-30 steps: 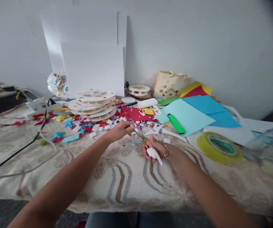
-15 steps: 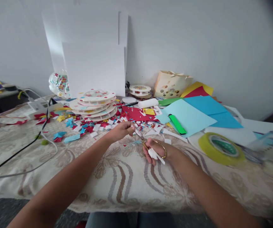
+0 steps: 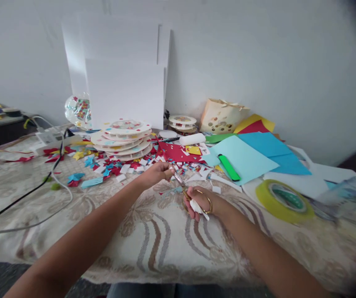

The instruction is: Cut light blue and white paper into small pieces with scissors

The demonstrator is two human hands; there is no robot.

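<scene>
My right hand (image 3: 198, 202) grips a pair of scissors (image 3: 180, 183) by its gold loops, with the blades pointing up and left. A crumpled white scrap of paper (image 3: 197, 207) also rests in the fingers of that hand. Pinched between the thumb and fingertips of my left hand (image 3: 159, 172) is a small pale piece, seemingly paper, right at the scissor tips. Its shape is mostly hidden by the fingers. Beyond both hands, small cut bits of white, red, blue and yellow paper (image 3: 124, 169) lie scattered on the patterned tablecloth (image 3: 162, 240).
Decorated white discs (image 3: 125, 140) are stacked behind the scraps. To the right lie light blue paper (image 3: 249, 159), a green cutter (image 3: 229, 167) and a yellow tape roll (image 3: 266, 200). Cables (image 3: 52, 176) cross the left side. White boards (image 3: 125, 95) lean on the wall.
The view has tilted a little, so things on the right appear lower. My right hand and the scissors sit slightly lower and further left in view. Both hands keep their holds.
</scene>
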